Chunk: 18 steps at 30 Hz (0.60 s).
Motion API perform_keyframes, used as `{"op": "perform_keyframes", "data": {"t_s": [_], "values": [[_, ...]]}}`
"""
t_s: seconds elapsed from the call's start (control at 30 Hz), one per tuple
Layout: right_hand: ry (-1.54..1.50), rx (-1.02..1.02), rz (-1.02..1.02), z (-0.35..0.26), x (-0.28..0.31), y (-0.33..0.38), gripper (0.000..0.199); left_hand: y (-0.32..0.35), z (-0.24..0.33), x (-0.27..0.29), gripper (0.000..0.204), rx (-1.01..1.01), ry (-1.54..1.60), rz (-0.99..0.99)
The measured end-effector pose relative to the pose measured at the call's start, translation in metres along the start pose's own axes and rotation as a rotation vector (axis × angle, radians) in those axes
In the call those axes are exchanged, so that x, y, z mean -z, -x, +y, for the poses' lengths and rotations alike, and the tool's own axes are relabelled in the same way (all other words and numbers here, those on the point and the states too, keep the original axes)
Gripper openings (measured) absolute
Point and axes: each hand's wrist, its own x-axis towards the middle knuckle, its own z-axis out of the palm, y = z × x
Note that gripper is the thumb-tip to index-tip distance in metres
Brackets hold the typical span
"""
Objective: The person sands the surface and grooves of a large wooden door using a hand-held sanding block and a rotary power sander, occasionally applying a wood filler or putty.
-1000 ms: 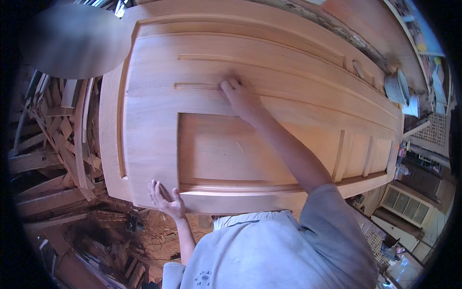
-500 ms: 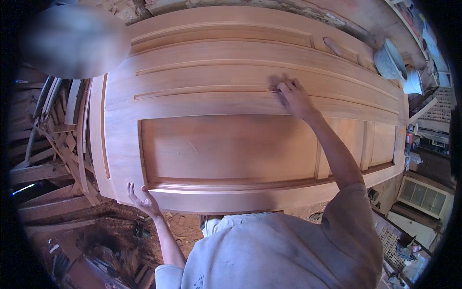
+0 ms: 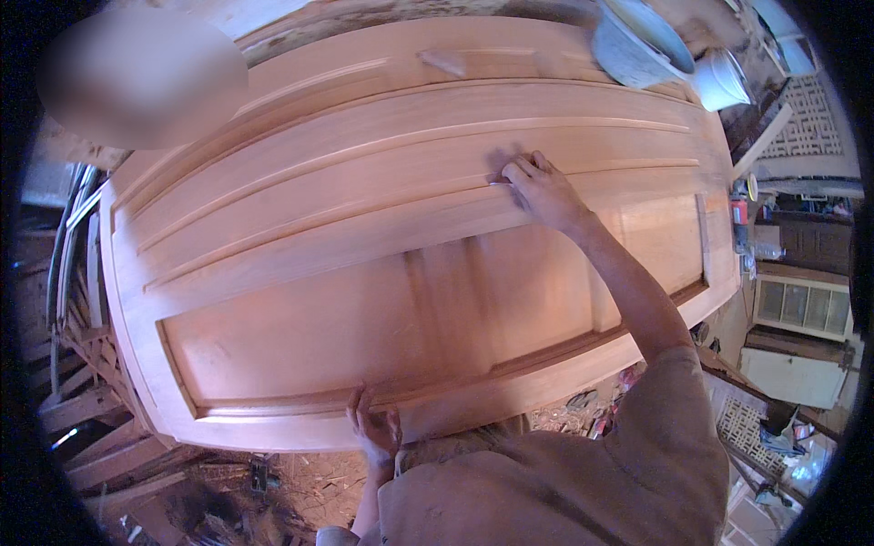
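Observation:
A large pale-wood panelled door (image 3: 300,282) lies flat in front of me, with raised mouldings and recessed panels. My right hand (image 3: 546,189) reaches over its middle, fingers closed on a small dark piece that looks like sandpaper (image 3: 498,171), blurred by motion. That piece rests against the wood next to a long moulding. By the near edge of the door is my left hand (image 3: 375,429), palm partly turned up and fingers apart, holding nothing. Whether its wrist or palm touches the edge I cannot tell.
At the far right of the door stand a blue-grey basin (image 3: 642,45) and a white bucket (image 3: 722,80). A pale scrap (image 3: 442,63) lies on the far part of the wood. Wood offcuts (image 3: 100,400) pile up on the left; a small window frame (image 3: 801,308) leans at right.
The view has swung and shifted right along the door. My left hand has moved right along the near edge. My right hand is still on the door with the sandpaper, over a moulding.

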Motion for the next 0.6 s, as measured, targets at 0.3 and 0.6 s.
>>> {"op": "perform_keyframes", "data": {"t_s": [0.3, 0.6], "values": [[-0.026, -0.089, -0.084, 0.148, 0.036, 0.088, 0.032, 0.032, 0.005, -0.065, 0.047, -0.091, -0.145, 0.08], [0.085, -0.184, -0.037, 0.304, 0.059, 0.185, 0.033, 0.032, 0.003, -0.071, 0.056, -0.083, -0.32, 0.068]]}}
